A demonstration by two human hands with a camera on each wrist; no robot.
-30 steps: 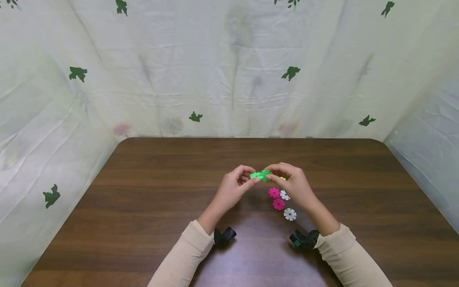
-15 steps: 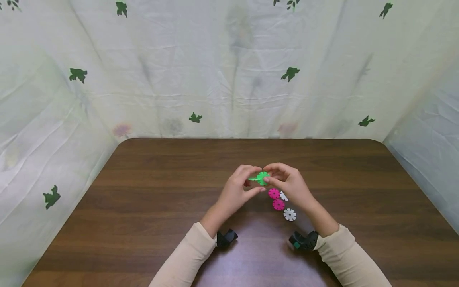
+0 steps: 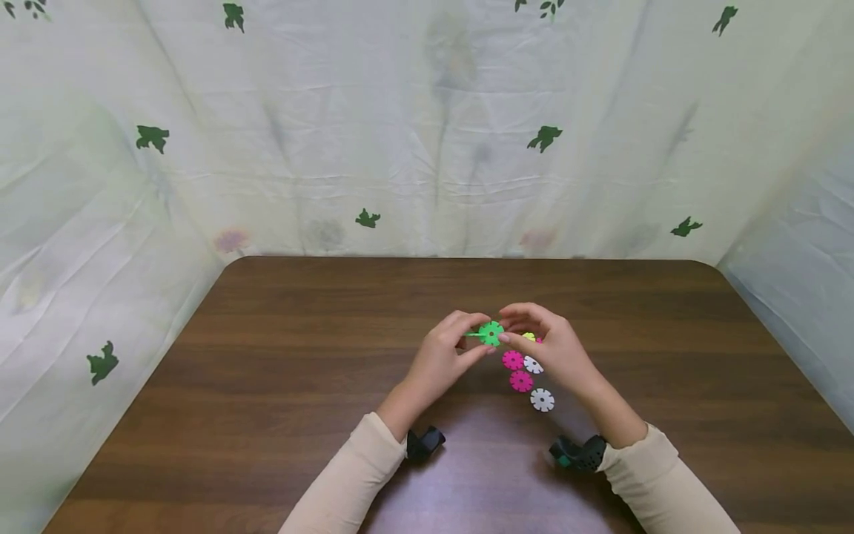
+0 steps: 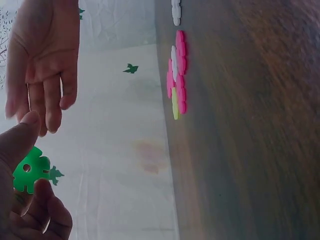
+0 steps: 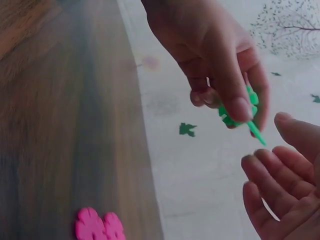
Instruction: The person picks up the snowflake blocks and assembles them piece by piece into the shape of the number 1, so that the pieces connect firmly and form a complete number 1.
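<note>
In the head view my left hand [image 3: 434, 356] pinches a pair of joined green notched discs [image 3: 486, 328] between thumb and fingers, above the table. One disc faces the camera; the other stands edge-on, as a thin green strip. The right wrist view shows the left thumb pressed over the green discs [image 5: 252, 95]. Close by on the right, my right hand [image 3: 560, 348] has its thumb and fingers spread and loosely bent. A gap separates its fingertips from the discs in the right wrist view. The left wrist view shows one green disc [image 4: 37, 172] beyond the left thumb.
Pink notched discs [image 3: 508, 363], white discs [image 3: 537, 405] and a yellow disc [image 3: 528, 336] lie on the brown wooden table [image 3: 300, 415] below and beside my right hand. The right hand partly covers some. A pale printed cloth [image 3: 400, 148] hangs behind the table.
Both hands held the green discs a second ago. The discs have been turned so one faces the camera, and my right hand has let go and moved slightly right.
</note>
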